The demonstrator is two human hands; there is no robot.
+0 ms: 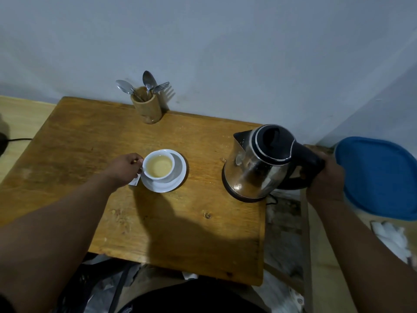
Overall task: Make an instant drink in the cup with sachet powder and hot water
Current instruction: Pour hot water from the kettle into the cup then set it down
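Note:
A white cup stands on a white saucer near the middle of the wooden table. Pale yellowish liquid with powder fills the cup. My left hand grips the cup's left side at the handle. A torn white sachet lies under that hand, beside the saucer. A steel electric kettle with a black lid stands at the table's right edge, tilted slightly, spout pointing left. My right hand is closed around its black handle.
A wooden holder with spoons and a fork stands at the table's back edge against the wall. A blue lid lies on the right. A black cable runs at far left. Dark bags lie below the table's front edge.

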